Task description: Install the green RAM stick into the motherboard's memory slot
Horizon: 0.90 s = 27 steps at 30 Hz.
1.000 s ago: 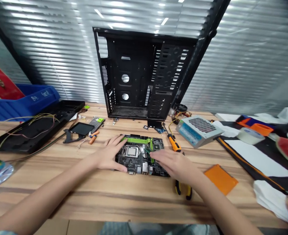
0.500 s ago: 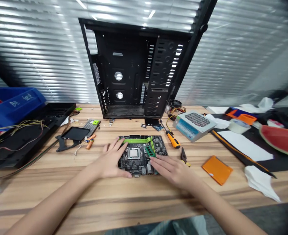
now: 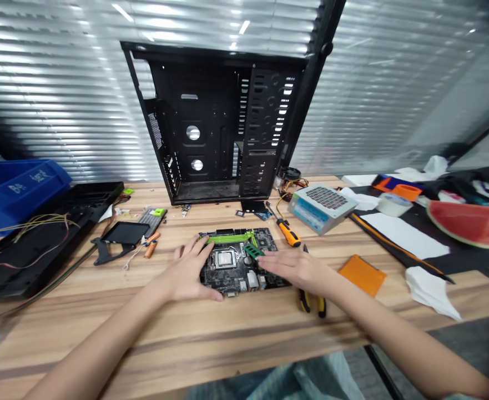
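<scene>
A dark motherboard (image 3: 236, 276) with light-green memory slots (image 3: 230, 239) and a processor in its socket (image 3: 225, 259) lies flat on the table. My left hand (image 3: 190, 269) spans the board's left end, fingers spread at the back edge and thumb stretched along the front. Over the board's right part, my right hand (image 3: 296, 269) has its fingertips together at the end of a green RAM stick (image 3: 252, 251); its thumb is hidden. The stick lies slanted beside the slots. Pliers (image 3: 311, 303) with yellow-and-black handles lie partly under my right wrist.
Behind the board stands a black computer case (image 3: 211, 111). An orange screwdriver (image 3: 288, 232), a power supply (image 3: 323, 208) and an orange plastic case (image 3: 361, 275) lie to the right. A black panel (image 3: 81, 205), blue bin (image 3: 23, 194) and black bracket (image 3: 121, 239) are at left.
My right hand has turned and moved slightly back, and the RAM stick's angle is flatter. The pliers' handles now show below my right wrist. My left hand stays on the board; the whole view has shifted slightly.
</scene>
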Each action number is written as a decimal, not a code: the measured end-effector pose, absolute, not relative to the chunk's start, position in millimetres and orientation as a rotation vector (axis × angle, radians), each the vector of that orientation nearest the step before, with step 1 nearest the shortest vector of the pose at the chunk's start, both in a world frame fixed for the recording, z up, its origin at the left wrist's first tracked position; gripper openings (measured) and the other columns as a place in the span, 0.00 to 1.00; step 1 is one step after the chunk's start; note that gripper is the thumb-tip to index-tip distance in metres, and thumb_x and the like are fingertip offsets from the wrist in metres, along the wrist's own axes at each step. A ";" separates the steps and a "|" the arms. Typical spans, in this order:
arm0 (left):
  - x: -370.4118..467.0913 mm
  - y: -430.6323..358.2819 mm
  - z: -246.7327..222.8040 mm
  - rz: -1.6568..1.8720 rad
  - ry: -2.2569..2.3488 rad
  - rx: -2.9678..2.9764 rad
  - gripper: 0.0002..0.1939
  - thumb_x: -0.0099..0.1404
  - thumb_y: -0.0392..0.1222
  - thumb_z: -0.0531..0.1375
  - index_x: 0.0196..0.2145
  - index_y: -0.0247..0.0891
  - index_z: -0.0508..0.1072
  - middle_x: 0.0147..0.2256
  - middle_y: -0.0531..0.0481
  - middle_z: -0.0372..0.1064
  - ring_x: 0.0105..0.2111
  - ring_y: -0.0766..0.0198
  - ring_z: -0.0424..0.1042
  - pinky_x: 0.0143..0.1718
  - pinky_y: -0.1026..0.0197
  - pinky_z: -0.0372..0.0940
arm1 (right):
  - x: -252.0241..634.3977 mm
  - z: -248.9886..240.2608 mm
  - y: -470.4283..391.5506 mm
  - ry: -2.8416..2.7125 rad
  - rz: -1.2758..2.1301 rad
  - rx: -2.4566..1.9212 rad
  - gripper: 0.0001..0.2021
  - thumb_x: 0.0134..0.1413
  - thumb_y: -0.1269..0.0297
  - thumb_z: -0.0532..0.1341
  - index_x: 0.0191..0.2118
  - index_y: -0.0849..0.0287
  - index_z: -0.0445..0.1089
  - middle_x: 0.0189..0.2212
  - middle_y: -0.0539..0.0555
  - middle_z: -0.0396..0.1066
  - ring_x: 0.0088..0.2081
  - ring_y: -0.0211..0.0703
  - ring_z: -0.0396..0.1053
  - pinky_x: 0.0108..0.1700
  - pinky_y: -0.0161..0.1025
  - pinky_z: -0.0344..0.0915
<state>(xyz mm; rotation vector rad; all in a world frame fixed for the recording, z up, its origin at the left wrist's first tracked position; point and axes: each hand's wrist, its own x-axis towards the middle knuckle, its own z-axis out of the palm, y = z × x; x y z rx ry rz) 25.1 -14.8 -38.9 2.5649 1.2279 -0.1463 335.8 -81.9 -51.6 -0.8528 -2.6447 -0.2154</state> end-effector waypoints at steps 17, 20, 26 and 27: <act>26.7 -16.2 -36.2 -0.157 1.242 2.611 0.66 0.43 0.75 0.61 0.68 0.35 0.43 0.68 0.34 0.32 0.66 0.36 0.30 0.60 0.29 0.37 | 325.4 33.6 3.8 -2.655 0.545 -1.012 0.14 0.64 0.65 0.54 0.46 0.60 0.75 0.40 0.54 0.77 0.40 0.39 0.74 0.43 0.35 0.66; 26.9 -16.3 -36.2 -0.164 1.251 2.622 0.64 0.44 0.75 0.61 0.68 0.36 0.42 0.68 0.34 0.33 0.66 0.35 0.31 0.60 0.29 0.38 | 321.6 40.5 19.2 -2.689 0.654 -0.964 0.13 0.62 0.64 0.55 0.44 0.61 0.75 0.39 0.55 0.77 0.39 0.39 0.73 0.43 0.35 0.65; 26.9 -15.5 -38.8 -0.174 1.263 2.637 0.63 0.46 0.76 0.58 0.68 0.35 0.43 0.68 0.34 0.34 0.66 0.35 0.32 0.60 0.29 0.38 | 327.6 52.6 9.9 -2.545 0.649 -0.990 0.13 0.62 0.64 0.55 0.43 0.62 0.74 0.36 0.54 0.76 0.36 0.38 0.71 0.38 0.34 0.64; 26.9 -15.5 -39.1 -0.173 1.264 2.641 0.62 0.47 0.77 0.57 0.68 0.35 0.43 0.68 0.33 0.33 0.66 0.36 0.31 0.60 0.29 0.37 | 329.9 54.4 4.0 -2.460 0.581 -1.031 0.13 0.62 0.63 0.54 0.45 0.62 0.74 0.36 0.53 0.75 0.35 0.37 0.70 0.37 0.33 0.63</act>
